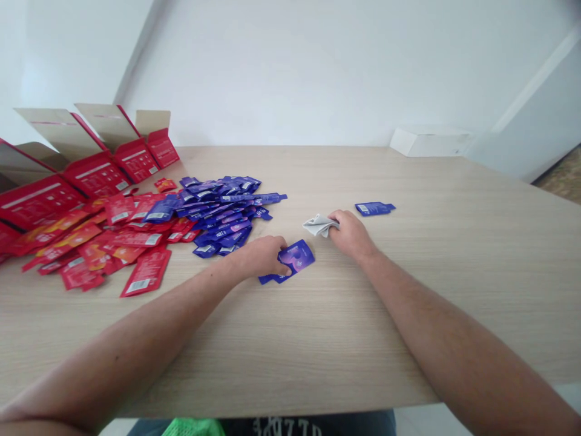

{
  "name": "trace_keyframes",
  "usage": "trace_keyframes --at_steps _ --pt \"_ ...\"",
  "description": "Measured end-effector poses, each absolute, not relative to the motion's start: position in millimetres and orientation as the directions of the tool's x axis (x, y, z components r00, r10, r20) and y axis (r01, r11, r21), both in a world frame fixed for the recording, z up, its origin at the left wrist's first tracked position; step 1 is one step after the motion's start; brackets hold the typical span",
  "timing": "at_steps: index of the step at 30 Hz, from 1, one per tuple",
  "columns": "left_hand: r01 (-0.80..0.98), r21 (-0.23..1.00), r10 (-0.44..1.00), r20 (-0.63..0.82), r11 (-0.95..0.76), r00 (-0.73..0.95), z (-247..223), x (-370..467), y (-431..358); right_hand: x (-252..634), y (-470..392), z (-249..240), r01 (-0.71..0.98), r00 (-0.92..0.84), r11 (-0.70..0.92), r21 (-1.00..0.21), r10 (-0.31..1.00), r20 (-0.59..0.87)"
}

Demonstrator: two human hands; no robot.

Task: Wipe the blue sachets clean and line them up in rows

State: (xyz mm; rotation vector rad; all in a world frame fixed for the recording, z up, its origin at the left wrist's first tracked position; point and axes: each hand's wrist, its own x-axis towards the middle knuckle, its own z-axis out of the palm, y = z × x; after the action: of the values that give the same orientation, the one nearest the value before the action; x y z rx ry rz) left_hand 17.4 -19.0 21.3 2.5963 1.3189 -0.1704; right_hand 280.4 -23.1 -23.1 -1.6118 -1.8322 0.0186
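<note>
Near the middle of the table, my left hand (267,255) is closed on a blue-purple sachet (298,257), thumb on its face; another blue edge shows beneath the fingers. To its right, my right hand (349,233) pinches a folded white-grey cloth (319,225) just above the tabletop. Beyond that hand lies a single blue sachet (374,209) with its narrow spout end to the right. A pile of blue sachets (222,212) spreads left of my hands, touching a pile of red and orange sachets (118,233).
Several open red boxes (93,174) with raised flaps line the back left of the wooden table (327,345). A white box (429,142) stands at the back right against the wall. Green fabric (193,427) shows below the front edge.
</note>
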Motion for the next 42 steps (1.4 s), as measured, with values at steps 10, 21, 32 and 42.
trace_keyframes --at_steps 10,21,32,42 --pt "0.737 0.505 0.694 -0.321 -0.45 0.644 23.1 -1.1 -3.9 275.2 -26.3 -23.0 0.856 -0.03 0.264 -0.445 0.884 0.467" --pt "0.604 0.765 0.681 -0.32 -0.225 0.659 2.5 -11.8 8.6 269.9 -31.1 -21.6 0.815 -0.02 0.277 -0.509 0.891 0.453" --pt "0.579 0.805 0.684 -0.349 -0.132 0.641 5.8 -6.2 6.8 257.9 -46.2 -3.3 0.796 -0.049 0.369 -0.479 0.83 0.556" --pt "0.631 0.707 0.713 -0.26 -0.319 0.652 1.0 -4.3 6.3 195.4 -81.2 -13.7 0.687 -0.56 0.671 -0.278 0.733 0.385"
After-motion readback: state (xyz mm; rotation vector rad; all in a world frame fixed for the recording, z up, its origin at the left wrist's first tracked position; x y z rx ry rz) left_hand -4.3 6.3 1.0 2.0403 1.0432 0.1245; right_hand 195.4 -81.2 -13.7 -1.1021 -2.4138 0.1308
